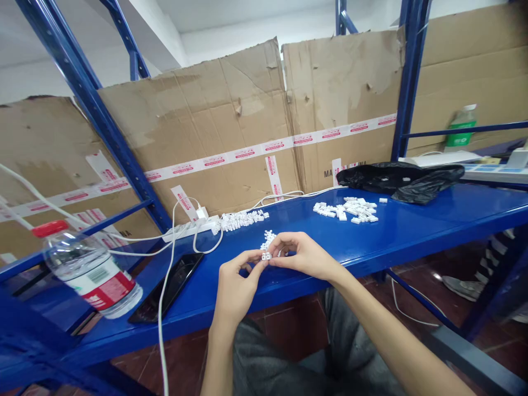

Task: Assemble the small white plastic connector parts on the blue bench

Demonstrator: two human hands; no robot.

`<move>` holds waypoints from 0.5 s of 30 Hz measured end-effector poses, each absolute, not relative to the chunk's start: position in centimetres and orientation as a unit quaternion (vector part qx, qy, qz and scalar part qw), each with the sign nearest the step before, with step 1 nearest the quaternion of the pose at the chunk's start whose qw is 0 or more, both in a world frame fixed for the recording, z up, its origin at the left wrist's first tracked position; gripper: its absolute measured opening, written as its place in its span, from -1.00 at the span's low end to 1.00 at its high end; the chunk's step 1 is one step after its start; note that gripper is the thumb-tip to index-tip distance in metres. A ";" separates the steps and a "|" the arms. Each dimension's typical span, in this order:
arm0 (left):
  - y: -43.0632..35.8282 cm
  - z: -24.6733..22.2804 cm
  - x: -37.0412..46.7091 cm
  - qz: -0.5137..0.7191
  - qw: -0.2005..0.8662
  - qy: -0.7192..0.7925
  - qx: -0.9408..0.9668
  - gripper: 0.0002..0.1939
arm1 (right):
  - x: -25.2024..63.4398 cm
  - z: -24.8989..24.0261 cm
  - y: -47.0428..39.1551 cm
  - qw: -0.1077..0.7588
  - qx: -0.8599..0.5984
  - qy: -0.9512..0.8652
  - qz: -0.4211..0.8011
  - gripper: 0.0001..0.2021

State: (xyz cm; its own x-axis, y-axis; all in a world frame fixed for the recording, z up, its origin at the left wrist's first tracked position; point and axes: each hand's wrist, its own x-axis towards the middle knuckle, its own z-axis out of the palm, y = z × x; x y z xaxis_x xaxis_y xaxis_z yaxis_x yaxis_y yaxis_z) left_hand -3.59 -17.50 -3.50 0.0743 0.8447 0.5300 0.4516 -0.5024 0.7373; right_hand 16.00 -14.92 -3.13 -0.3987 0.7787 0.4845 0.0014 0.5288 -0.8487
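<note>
Between my two hands, over the front part of the blue table (284,223), is a small white piece (266,256). My left hand (237,280) pinches it from the left with thumb and forefinger. From the right, my right hand (303,256) holds the same piece with its fingertips. Just behind my fingers lies a small heap of white parts (269,236), partly hidden by my right hand. A row of small white parts (243,220) lies farther back on the left, and a pile of larger white pieces (357,209) is at the back right.
At the left stand a water bottle (99,278) and a dark phone (173,286), with a white cable (165,297) crossing in front. A power strip (192,228) lies behind. The back right holds a black plastic bag (412,179). Cardboard (231,121) lines the rear.
</note>
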 end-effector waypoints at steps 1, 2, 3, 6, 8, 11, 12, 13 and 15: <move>-17.5 -3.5 -3.6 0.502 0.192 0.457 0.709 -0.87 | 16.0 -3.1 -14.9 0.481 -0.266 -0.732 0.402 -0.86; -17.5 -3.5 -3.6 0.501 0.191 0.454 0.712 -0.87 | 16.0 -3.1 -15.0 0.483 -0.264 -0.733 0.401 -0.86; -17.5 -3.5 -3.6 0.501 0.191 0.452 0.713 -0.87 | 16.0 -3.1 -15.0 0.484 -0.262 -0.734 0.399 -0.86; -17.5 -3.5 -3.7 0.501 0.195 0.446 0.716 -0.87 | 16.0 -3.0 -15.1 0.489 -0.253 -0.741 0.385 -0.87; -17.5 -3.5 -3.7 0.501 0.197 0.443 0.717 -0.88 | 16.0 -3.0 -15.1 0.492 -0.248 -0.750 0.366 -0.89; -17.5 -3.5 -3.8 0.501 0.197 0.443 0.717 -0.88 | 16.0 -2.9 -15.1 0.492 -0.243 -0.765 0.337 -0.91; -17.5 -3.5 -3.8 0.500 0.198 0.442 0.718 -0.88 | 15.9 -2.9 -15.0 0.490 -0.242 -0.769 0.330 -0.91; -17.5 -3.6 -3.8 0.500 0.199 0.442 0.718 -0.88 | 15.9 -3.0 -15.0 0.490 -0.243 -0.773 0.323 -0.92; -17.4 -3.6 -3.7 0.502 0.204 0.438 0.718 -0.87 | 15.8 -3.0 -15.0 0.493 -0.245 -0.776 0.308 -0.92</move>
